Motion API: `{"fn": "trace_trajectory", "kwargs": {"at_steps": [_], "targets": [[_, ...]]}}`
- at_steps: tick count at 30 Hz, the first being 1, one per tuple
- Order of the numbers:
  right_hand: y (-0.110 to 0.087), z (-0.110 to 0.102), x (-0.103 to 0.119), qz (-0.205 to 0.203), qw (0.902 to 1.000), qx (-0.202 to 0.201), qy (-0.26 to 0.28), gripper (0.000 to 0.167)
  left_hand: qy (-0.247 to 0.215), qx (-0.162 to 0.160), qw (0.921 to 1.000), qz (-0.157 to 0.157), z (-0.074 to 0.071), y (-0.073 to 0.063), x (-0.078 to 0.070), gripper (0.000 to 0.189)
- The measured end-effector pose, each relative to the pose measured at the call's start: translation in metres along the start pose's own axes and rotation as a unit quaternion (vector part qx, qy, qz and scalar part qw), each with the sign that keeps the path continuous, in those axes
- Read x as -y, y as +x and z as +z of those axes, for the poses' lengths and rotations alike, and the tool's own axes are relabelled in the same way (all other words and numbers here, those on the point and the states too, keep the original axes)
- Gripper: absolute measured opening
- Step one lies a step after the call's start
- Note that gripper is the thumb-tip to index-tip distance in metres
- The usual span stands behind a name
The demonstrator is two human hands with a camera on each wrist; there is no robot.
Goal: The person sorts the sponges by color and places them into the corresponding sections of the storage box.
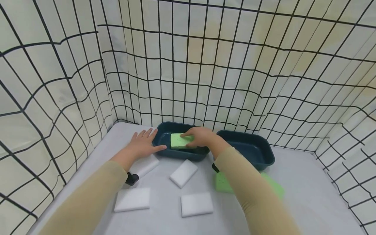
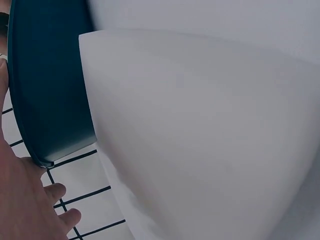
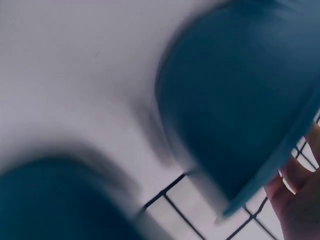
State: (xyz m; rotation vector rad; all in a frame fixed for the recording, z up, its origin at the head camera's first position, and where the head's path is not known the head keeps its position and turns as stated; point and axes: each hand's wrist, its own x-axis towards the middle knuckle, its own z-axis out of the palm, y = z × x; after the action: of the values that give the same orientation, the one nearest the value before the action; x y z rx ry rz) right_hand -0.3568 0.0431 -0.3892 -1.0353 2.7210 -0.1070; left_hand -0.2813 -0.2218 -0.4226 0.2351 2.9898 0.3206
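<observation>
A green sponge-like block (image 1: 175,141) with small dark specks is inside the left dark-blue bin (image 1: 176,155). My right hand (image 1: 201,136) reaches over that bin's right side and holds the block between thumb and fingers. In the right wrist view the bin wall (image 3: 235,100) hides the block, and the picture is blurred. At the bin's left end my left hand (image 1: 142,143) is spread, its fingers by the rim and holding nothing. Beneath the left wrist lies a white block (image 1: 145,165), which fills much of the left wrist view.
A second dark-blue bin (image 1: 249,148) stands to the right. In front lie white blocks (image 1: 184,173), with others nearer me (image 1: 196,204). Green blocks (image 1: 224,182) lie partly under my right forearm. Black wire mesh (image 1: 188,81) with white sheeting behind it encloses the table.
</observation>
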Motion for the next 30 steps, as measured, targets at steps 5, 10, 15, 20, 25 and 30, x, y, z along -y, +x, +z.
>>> {"fn": "trace_trajectory", "kwargs": {"at_steps": [5, 10, 15, 20, 25, 30], "targets": [[0.013, 0.01, 0.008, 0.019, 0.9992, 0.03, -0.019, 0.052, -0.004, 0.007, 1.0, 0.003, 0.003, 0.001, -0.003, 0.112], [0.021, 0.016, 0.017, 0.02, 0.999, 0.041, -0.005, 0.052, -0.008, 0.006, 0.9999, 0.006, 0.004, 0.003, -0.008, 0.111], [0.026, 0.017, 0.022, 0.021, 0.9988, 0.037, -0.025, 0.049, -0.012, 0.005, 0.9999, 0.007, 0.003, 0.004, -0.011, 0.111], [0.031, 0.015, 0.026, 0.015, 0.9994, 0.025, -0.017, 0.05, -0.007, 0.004, 1.0, 0.004, 0.002, 0.004, -0.009, 0.112], [0.034, 0.016, 0.025, 0.026, 0.9994, 0.023, 0.003, 0.055, -0.009, 0.005, 0.9999, 0.0, -0.002, 0.002, -0.008, 0.111], [0.033, 0.015, 0.024, 0.03, 0.9982, 0.005, 0.052, 0.06, -0.005, 0.001, 0.9999, -0.011, -0.002, -0.001, -0.003, 0.111]]}}
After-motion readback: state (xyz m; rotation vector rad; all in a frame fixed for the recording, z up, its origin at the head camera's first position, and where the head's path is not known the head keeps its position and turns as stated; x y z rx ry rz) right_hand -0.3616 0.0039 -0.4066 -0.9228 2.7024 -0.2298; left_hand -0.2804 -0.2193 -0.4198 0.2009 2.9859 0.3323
